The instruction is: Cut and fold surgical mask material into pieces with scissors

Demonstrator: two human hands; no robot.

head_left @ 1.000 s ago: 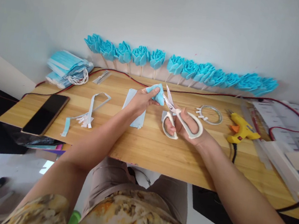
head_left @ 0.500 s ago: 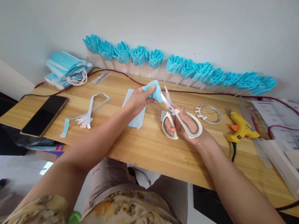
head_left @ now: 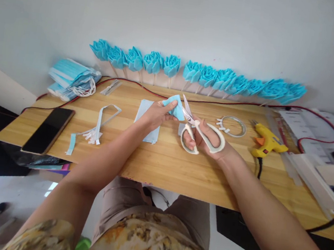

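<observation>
Between the thumb and fingers of my left hand (head_left: pixel 159 113) is a small piece of blue fabric (head_left: pixel 179 109), apparently mask material. My right hand (head_left: pixel 203 140) has its fingers through the white handles of a pair of scissors (head_left: pixel 190 119). The blades are spread apart, and the fabric's right edge sits at them. Under my left hand, a pale blue sheet (head_left: pixel 152 134) lies flat on the wooden table (head_left: pixel 167 170). A small pale piece (head_left: pixel 181 129) lies partly hidden behind the scissors.
Several blue fabric roses (head_left: pixel 153 62) on sticks line the wall. At left are stacked face masks (head_left: pixel 69 75), cut strips (head_left: pixel 99 122) and a phone (head_left: pixel 48 130). A roll of tape (head_left: pixel 233 127), a yellow glue gun (head_left: pixel 267 141) and a red-black cable (head_left: pixel 319 112) lie at right.
My left hand has shifted slightly right and down with the fabric, turning it a little toward the scissor blades. The scissors stay spread in my right hand. The whole view has shifted slightly.
</observation>
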